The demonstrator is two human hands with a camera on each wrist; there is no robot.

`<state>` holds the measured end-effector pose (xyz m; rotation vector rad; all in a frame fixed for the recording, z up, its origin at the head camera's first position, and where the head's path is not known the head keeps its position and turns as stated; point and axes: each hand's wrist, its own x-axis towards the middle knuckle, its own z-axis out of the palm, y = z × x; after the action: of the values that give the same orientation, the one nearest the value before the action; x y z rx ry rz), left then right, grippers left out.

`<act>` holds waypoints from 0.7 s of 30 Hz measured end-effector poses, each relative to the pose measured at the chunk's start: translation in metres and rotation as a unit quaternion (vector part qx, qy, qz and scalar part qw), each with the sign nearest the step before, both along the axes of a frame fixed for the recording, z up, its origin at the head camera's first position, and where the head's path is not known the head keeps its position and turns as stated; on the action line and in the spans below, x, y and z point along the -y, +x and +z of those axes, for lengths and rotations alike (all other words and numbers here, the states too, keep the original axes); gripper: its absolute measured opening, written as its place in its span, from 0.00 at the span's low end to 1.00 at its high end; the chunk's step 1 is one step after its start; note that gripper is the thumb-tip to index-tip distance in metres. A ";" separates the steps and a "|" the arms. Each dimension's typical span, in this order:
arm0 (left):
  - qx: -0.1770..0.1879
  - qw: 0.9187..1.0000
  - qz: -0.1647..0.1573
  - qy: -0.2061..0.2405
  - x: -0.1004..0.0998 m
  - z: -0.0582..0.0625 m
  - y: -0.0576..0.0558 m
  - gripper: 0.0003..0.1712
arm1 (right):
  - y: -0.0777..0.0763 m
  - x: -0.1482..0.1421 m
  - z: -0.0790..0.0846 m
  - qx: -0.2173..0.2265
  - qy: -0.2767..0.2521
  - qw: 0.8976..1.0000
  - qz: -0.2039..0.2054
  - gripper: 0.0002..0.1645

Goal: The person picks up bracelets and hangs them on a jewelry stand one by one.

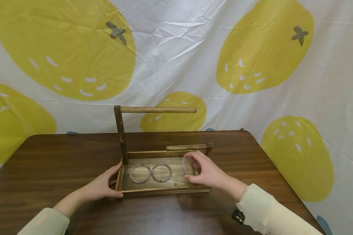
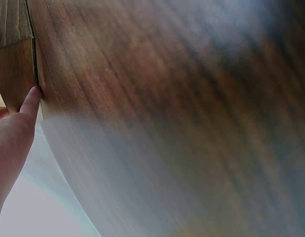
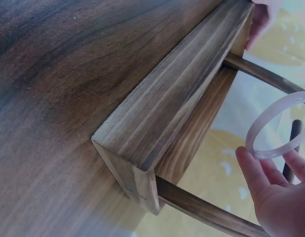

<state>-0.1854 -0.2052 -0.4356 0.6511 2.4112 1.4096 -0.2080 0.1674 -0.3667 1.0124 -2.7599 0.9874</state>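
Note:
A wooden jewelry stand (image 1: 164,192) has a shallow tray base, a tall post with a bar at the left and a shorter post with a bar at the right. My left hand (image 1: 101,184) holds its left end, thumb at the front corner and fingers along the side wall. Two pale translucent bangles (image 1: 161,180) lie side by side in the tray. Over the tray's right part, my right hand (image 1: 204,171) pinches a third bangle (image 3: 263,118) between thumb and fingers, tilted on edge. In the left wrist view, only part of the left hand (image 2: 17,138) shows.
The dark brown table (image 1: 61,156) has rounded far corners. Behind it hangs a white cloth (image 1: 176,58) with large yellow fruit prints. The stand's upper bar (image 1: 159,110) juts rightward above the tray, and the lower bar (image 1: 186,148) runs close behind the right hand.

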 end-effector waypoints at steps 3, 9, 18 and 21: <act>0.004 1.000 0.000 0.002 0.001 -0.001 -0.001 0.65 | 0.002 -0.001 0.004 0.016 -0.012 1.000 0.006 0.34; -0.001 1.000 -0.004 0.005 0.000 -0.002 0.000 0.64 | 0.006 -0.003 0.011 0.048 -0.047 0.998 0.018 0.33; -0.010 1.000 -0.006 0.007 -0.001 0.000 0.000 0.63 | 0.004 -0.007 0.027 0.038 -0.075 0.996 0.030 0.33; -0.010 1.000 -0.007 0.006 -0.001 0.001 0.000 0.64 | 0.004 -0.008 0.033 0.033 -0.088 0.995 0.032 0.33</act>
<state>-0.1858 -0.2041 -0.4348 0.6860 2.4105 1.4208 -0.2044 0.1756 -0.3336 1.0653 -2.6473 1.2699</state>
